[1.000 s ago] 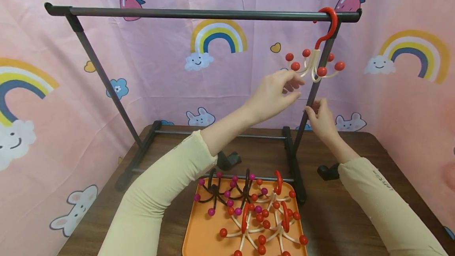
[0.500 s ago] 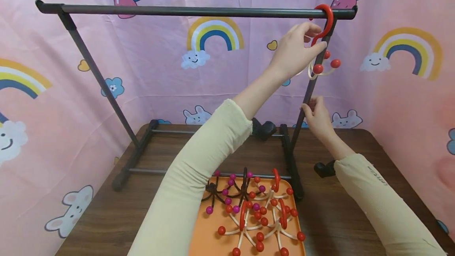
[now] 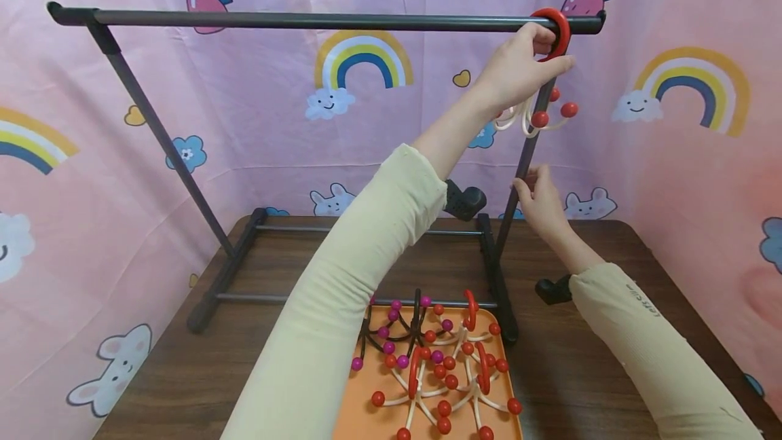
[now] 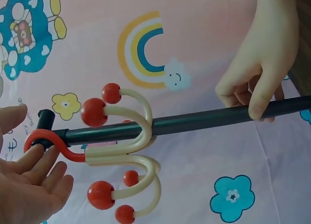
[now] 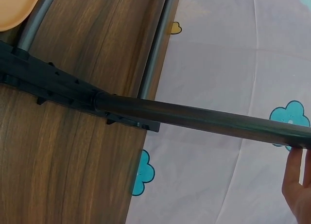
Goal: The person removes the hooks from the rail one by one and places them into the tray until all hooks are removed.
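Observation:
A cream hanger [image 4: 114,157] with red ball tips hangs by its red hook [image 3: 564,38] from the dark top bar [image 3: 305,20] of a rack, near the bar's right end. My left hand [image 3: 513,72] is up at this hook, fingertips touching it from below in the left wrist view, thumb held apart on the other side. My right hand [image 3: 542,206] grips the rack's right upright post [image 3: 527,155] partway down, thumb in front and fingers behind. In the right wrist view only some fingers [image 5: 293,175] show at the post.
An orange tray [image 3: 366,409] on the wooden table [image 3: 574,372] holds several more hangers, cream ones [image 3: 414,386] with red hooks and dark ones [image 3: 417,321] with magenta balls. The rack's feet [image 3: 497,277] stand beside and behind it. A patterned curtain [image 3: 263,114] surrounds the table.
My left hand has risen from beside the hanger's arms to its red hook. The hook sits slightly further left along the bar's end. My right hand stays on the post.

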`<state>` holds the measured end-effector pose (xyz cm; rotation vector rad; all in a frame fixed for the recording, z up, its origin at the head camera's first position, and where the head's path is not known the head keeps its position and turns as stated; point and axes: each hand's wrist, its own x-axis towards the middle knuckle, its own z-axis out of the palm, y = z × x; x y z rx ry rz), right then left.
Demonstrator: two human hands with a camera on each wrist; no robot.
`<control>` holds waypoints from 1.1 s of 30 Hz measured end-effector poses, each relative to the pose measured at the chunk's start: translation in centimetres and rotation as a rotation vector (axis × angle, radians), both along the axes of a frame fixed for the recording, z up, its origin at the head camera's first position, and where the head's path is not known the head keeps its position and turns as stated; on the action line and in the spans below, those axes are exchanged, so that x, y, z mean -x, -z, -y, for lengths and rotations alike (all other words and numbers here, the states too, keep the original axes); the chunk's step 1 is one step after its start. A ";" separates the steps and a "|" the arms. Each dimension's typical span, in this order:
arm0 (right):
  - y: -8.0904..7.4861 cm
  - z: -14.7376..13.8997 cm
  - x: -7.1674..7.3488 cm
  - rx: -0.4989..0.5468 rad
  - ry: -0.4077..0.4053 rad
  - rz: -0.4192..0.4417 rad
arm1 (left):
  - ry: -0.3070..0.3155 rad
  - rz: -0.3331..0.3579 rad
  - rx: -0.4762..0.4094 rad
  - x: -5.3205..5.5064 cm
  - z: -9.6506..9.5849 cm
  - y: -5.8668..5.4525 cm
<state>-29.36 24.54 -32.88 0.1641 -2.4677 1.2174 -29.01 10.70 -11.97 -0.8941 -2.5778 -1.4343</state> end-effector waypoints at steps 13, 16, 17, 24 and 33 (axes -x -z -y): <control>-0.1 0.0 0.1 0.001 -0.032 0.015 | -0.042 -0.109 0.025 0.6 0.3 0.6; -0.1 0.0 0.0 0.003 -0.032 0.015 | -0.100 -0.123 0.026 0.7 0.4 0.5; -0.1 0.1 0.0 0.001 -0.030 0.016 | -0.117 -0.133 0.027 0.8 0.5 0.4; -0.1 0.0 0.1 -0.017 -0.020 0.013 | -0.183 -0.191 0.019 1.0 1.4 0.2; -0.1 -0.1 0.1 -0.022 -0.014 0.018 | -0.166 -0.191 -0.175 0.4 3.6 -0.2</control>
